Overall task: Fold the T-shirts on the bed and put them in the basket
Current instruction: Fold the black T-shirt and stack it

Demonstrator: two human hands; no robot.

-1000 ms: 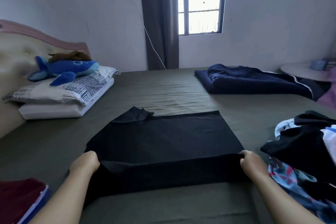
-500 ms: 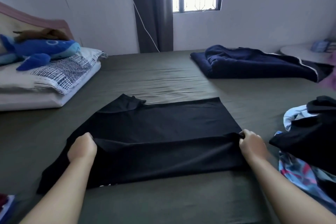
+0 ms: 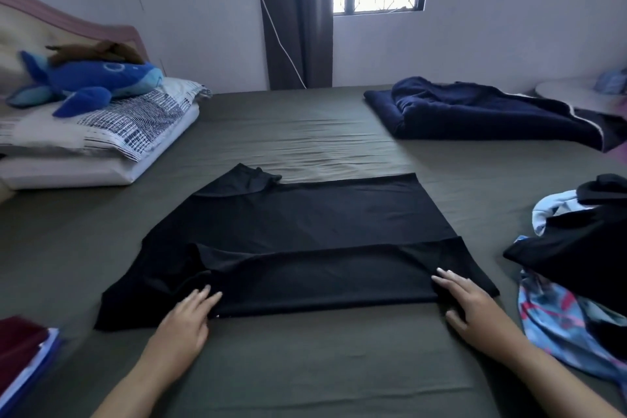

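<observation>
Head view: mid-fold, with left hand [image 3: 185, 319] and right hand [image 3: 470, 302] flat, fingers straight, apart on black T-shirt [image 3: 305, 234] spread on bed [image 3: 305, 366]; next probably far sleeve folded inward.

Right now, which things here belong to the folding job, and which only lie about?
Job:
black T-shirt, partly folded
left hand and right hand, flat on it
unfolded clothes pile

Lying about:
whale toy
pillows
navy blanket
</observation>
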